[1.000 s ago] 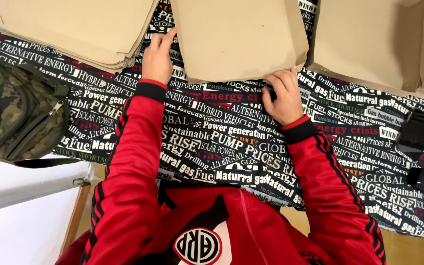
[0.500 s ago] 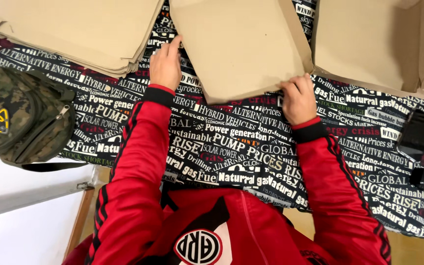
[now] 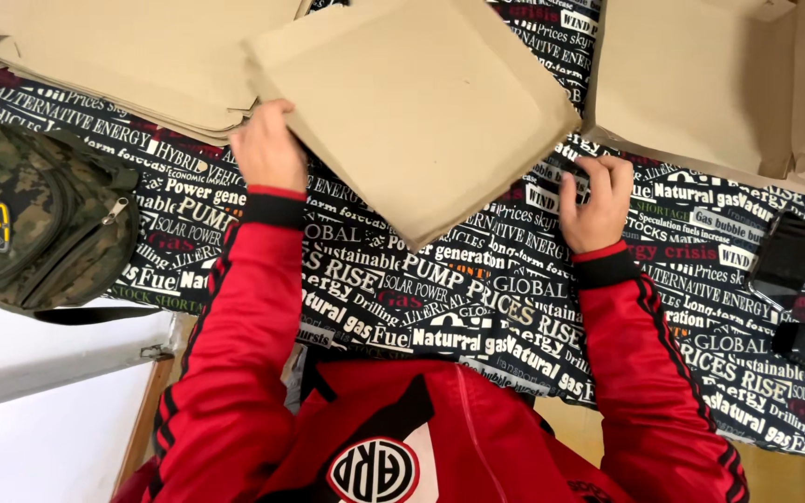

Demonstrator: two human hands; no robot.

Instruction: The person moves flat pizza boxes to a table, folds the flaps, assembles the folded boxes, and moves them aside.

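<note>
Gripping a flat cardboard box [image 3: 412,112] at opposite edges, the left hand [image 3: 267,149] curls onto its near-left edge while the right hand [image 3: 596,200], fingers bent, rests at its right corner on the printed tablecloth [image 3: 440,298]. Judged light, stiff but creasable, the box is best held by its edges. Fingertips beneath stay hidden; the cardboard stacks [image 3: 132,56] beyond are cut off.

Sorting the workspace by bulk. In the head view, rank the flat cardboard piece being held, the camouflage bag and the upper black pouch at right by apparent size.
1. Flat cardboard piece, clearly largest.
2. Camouflage bag, though the left edge crops it.
3. Upper black pouch, clearly smallest.
</note>
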